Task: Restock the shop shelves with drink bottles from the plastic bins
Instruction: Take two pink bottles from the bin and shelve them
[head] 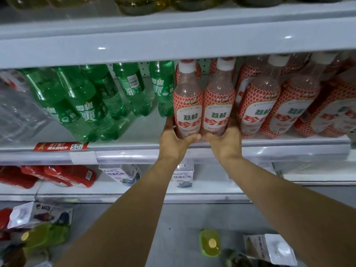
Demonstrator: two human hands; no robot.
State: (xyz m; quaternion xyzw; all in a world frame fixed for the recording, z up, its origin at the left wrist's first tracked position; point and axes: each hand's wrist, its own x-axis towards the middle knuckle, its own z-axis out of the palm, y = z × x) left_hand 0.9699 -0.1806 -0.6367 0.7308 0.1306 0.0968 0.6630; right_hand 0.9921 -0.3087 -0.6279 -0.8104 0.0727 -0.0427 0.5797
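Observation:
Two clear bottles with red-and-white dotted labels and white caps stand upright side by side at the front of the middle shelf (134, 132). My left hand (176, 142) grips the base of the left bottle (187, 105). My right hand (224, 142) grips the base of the right bottle (218, 103). Both bottle bottoms are hidden by my fingers. More bottles of the same kind (273, 105) fill the shelf to the right, and some stand behind the two held ones.
Green soda bottles (86, 105) crowd the shelf to the left, with a bare gap between them and my left hand. A shelf board (173, 39) hangs just above the caps. Red packs (57, 176) and white cartons (123, 173) sit on the lower shelf. Yellow-green bottles (211, 242) lie below.

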